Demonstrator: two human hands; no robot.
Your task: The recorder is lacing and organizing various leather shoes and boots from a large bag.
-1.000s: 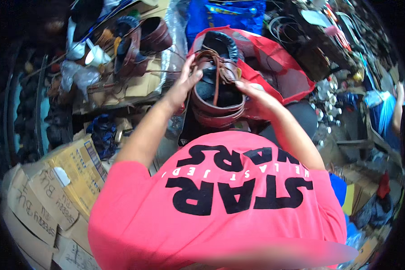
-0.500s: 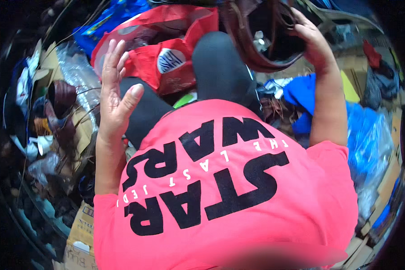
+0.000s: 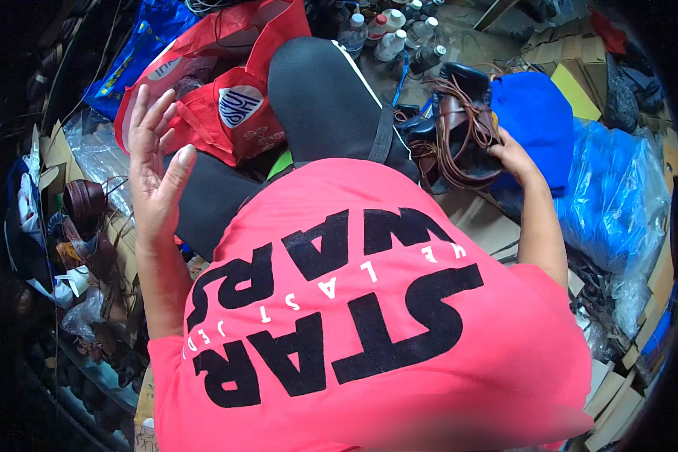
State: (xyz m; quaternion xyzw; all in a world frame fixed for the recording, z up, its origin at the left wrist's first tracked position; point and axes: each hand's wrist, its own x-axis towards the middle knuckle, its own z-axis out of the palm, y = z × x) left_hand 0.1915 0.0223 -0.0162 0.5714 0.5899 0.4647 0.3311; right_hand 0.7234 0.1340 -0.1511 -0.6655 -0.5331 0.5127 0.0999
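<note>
My right hand (image 3: 514, 157) is closed around the edge of a dark brown leather article with looped straps or cords (image 3: 463, 132); its exact kind does not show clearly. It is held low to the right of my black-clad knee (image 3: 320, 98). More dark brown leather (image 3: 423, 154) lies right against its left side. My left hand (image 3: 157, 147) is raised, palm turned inward and fingers apart, with nothing in it. Near that hand stands a red shopping bag (image 3: 248, 132) with a white round emblem, its top gaping.
Several plastic bottles (image 3: 390, 45) stand beyond my knee. A blue cloth (image 3: 535, 132) and a clear-wrapped blue bundle (image 3: 614, 203) lie to the right. A blue bag (image 3: 139, 60) sits at the far left. A rolled brown leather piece (image 3: 84, 200) and cardboard (image 3: 618, 403) lie around me.
My right hand has lowered the leather article from the top of the view toward me, beside the other brown leather. The bottles have come into sight. My left hand remains raised and open.
</note>
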